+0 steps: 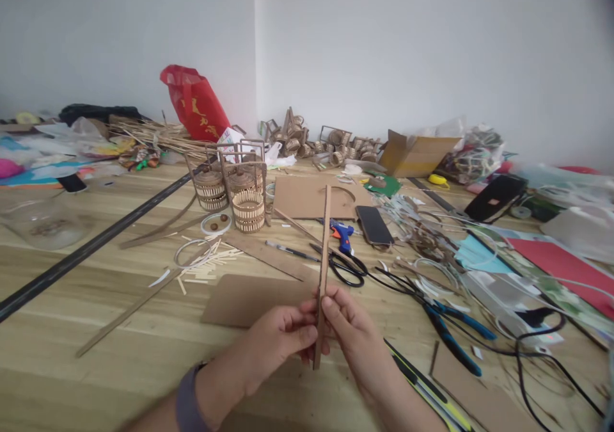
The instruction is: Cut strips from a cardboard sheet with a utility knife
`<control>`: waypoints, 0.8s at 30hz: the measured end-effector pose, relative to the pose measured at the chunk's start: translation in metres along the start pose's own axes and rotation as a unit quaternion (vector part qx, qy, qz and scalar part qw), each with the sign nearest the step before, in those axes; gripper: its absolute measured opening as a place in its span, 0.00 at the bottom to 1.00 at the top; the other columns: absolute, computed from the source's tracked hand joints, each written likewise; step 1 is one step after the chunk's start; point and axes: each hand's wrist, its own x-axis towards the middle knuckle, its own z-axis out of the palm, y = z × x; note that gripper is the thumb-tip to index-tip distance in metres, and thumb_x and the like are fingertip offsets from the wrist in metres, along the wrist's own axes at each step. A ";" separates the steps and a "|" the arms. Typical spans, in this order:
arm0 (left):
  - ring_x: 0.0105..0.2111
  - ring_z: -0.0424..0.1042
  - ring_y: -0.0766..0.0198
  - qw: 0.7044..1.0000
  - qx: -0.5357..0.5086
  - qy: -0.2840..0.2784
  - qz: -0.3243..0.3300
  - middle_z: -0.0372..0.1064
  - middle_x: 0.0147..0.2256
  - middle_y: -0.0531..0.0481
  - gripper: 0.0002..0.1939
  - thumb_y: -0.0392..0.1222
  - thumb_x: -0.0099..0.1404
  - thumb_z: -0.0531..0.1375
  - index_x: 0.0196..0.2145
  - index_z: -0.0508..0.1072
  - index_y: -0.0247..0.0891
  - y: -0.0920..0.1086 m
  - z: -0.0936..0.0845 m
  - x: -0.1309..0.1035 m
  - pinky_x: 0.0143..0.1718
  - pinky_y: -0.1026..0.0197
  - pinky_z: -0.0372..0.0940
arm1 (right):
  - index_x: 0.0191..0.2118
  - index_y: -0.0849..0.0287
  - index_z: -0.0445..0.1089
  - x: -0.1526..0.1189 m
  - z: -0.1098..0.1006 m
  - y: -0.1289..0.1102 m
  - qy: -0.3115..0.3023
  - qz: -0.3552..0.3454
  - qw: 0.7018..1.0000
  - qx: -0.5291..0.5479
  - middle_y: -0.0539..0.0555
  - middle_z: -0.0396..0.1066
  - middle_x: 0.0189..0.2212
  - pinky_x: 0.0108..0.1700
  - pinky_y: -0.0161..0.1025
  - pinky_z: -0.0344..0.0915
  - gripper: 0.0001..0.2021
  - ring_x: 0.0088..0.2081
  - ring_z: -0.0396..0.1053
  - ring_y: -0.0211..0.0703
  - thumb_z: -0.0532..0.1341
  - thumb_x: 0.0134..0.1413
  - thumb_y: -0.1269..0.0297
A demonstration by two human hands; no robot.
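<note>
A narrow brown cardboard strip [325, 240] stands nearly upright in front of me, its lower end between my two hands. My left hand [275, 339] pinches the strip near its bottom with thumb and fingers. Slightly higher, my right hand [352, 323] grips it from the other side, thumb pressed along its face. Beneath my left hand lies a flat piece of cardboard [230, 301]. Just beyond the strip are black-handled scissors [349, 271], a pen [292, 251] and a blue glue gun [342, 232].
Small basket-like lanterns of light sticks [248, 211] stand left of centre, near loose short sticks [206, 262]. A phone [374, 225] lies beyond the scissors. Blue-handled pliers [451, 336] and a yellow-green cutter knife [426, 387] lie right. A long black bar [105, 243] crosses the left side.
</note>
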 end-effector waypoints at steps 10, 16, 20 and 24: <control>0.28 0.63 0.68 0.998 -0.040 -0.012 -0.046 0.69 0.28 0.50 0.27 0.64 0.57 0.67 0.34 0.76 0.33 -0.002 -0.007 -0.010 0.33 0.65 0.57 | 0.31 0.58 0.68 -0.004 -0.011 -0.002 0.034 0.025 0.999 -0.004 0.45 0.66 0.21 0.25 0.33 0.63 0.21 0.22 0.65 0.34 0.71 0.46 0.45; 0.28 0.63 0.67 0.995 -0.030 -0.030 -0.095 0.69 0.28 0.50 0.32 0.68 0.52 0.67 0.36 0.76 0.32 0.002 -0.005 -0.013 0.33 0.64 0.58 | 0.33 0.59 0.77 0.001 -0.023 -0.014 0.109 0.015 0.992 0.060 0.45 0.65 0.20 0.24 0.26 0.55 0.19 0.22 0.59 0.27 0.76 0.39 0.51; 0.26 0.62 0.68 0.995 -0.012 -0.020 -0.101 0.68 0.26 0.51 0.31 0.67 0.52 0.68 0.33 0.74 0.32 -0.001 -0.004 -0.012 0.30 0.65 0.58 | 0.33 0.59 0.80 0.003 -0.025 -0.019 0.109 0.029 0.988 0.108 0.50 0.72 0.25 0.27 0.26 0.60 0.18 0.23 0.62 0.27 0.78 0.36 0.53; 0.25 0.59 0.69 0.994 0.048 -0.002 -0.097 0.64 0.24 0.55 0.23 0.59 0.57 0.66 0.31 0.72 0.34 0.000 -0.001 -0.013 0.28 0.66 0.55 | 0.30 0.58 0.79 0.005 -0.024 -0.018 0.118 0.038 0.979 0.159 0.50 0.74 0.25 0.27 0.26 0.62 0.17 0.23 0.64 0.28 0.79 0.32 0.57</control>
